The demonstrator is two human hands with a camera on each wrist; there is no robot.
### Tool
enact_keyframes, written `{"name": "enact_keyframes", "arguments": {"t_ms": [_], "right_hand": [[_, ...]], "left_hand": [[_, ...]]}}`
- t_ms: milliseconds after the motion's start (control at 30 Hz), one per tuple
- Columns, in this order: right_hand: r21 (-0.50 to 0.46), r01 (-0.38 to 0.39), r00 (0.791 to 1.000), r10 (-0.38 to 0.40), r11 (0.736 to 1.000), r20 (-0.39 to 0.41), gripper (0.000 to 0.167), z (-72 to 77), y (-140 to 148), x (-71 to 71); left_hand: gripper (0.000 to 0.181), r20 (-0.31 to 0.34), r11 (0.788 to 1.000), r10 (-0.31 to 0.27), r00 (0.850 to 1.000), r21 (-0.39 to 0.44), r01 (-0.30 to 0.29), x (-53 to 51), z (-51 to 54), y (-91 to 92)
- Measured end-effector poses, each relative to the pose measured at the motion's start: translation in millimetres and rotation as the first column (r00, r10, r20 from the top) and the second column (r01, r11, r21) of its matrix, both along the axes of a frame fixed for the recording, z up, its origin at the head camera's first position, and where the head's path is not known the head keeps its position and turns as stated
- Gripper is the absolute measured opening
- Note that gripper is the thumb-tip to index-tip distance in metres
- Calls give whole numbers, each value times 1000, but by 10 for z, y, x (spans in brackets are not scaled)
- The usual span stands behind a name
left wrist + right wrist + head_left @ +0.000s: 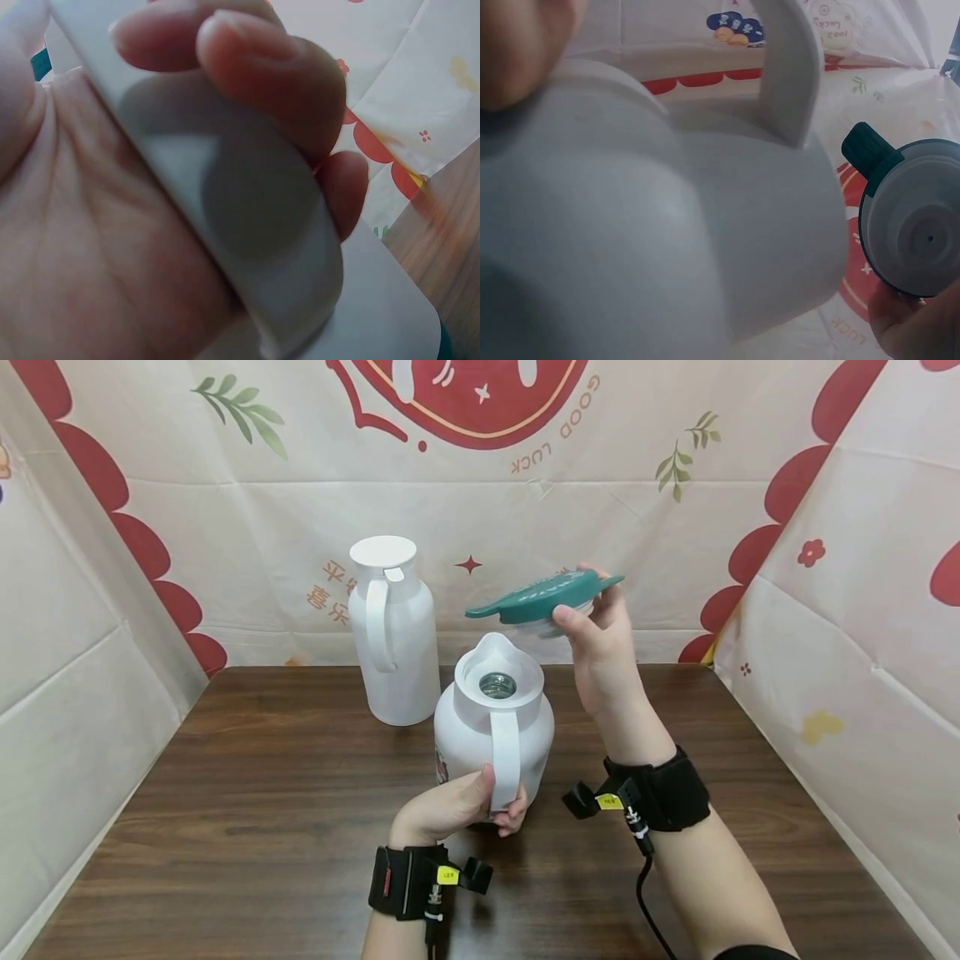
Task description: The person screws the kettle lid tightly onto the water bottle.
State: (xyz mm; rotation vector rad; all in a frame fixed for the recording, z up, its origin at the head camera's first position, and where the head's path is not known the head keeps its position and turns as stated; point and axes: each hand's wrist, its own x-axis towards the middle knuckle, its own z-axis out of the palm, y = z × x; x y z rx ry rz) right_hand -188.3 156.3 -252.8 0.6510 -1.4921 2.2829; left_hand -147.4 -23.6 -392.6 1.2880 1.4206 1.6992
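A white round jug (465, 727) stands on the table with its mouth uncovered, showing a metallic inside. My left hand (457, 806) grips its handle (506, 760); in the left wrist view the fingers curl round the handle (262, 202). Up and to the right of the mouth, my right hand (603, 652) pinches a green lid (551, 597) by its edge, held slightly tilted and apart from the jug. From the right wrist view, the lid's pale underside (907, 210) shows, with the right hand (911, 326) below it and the jug (765, 225) close at left.
A taller white jug (401, 643) with a handle stands behind and to the left, near the back edge of the wooden table (262, 810). Printed cloth (450, 510) hangs behind and at both sides. A black cable (647, 897) runs from the right wristband.
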Motion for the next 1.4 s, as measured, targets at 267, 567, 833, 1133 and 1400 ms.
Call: {"name": "enact_keyframes", "arguments": {"t_ms": [267,567,833,1133,1400], "right_hand": [[51,-25,1000,26,998,-6,98,-189,-89,30],[82,6,1000,-6,997,-2,87,-327,-128,80],[120,66,998,-63,991,-24,98,-414,-180,112],[102,39,999,-38,994,-9,94,-540,-186,131],[123,43,999,-38,991,-38,93,-628,-176,118]], "left_hand": [[79,10,1000,3,1000,4,-3,1,12,-2],[81,30,1000,6,1000,-8,-6,-2,7,10],[83,38,1000,10,999,-18,-9,0,3,-1],[82,33,1000,12,999,-13,-11,3,9,6],[84,48,1000,3,999,-15,-3,-7,-3,6]]}}
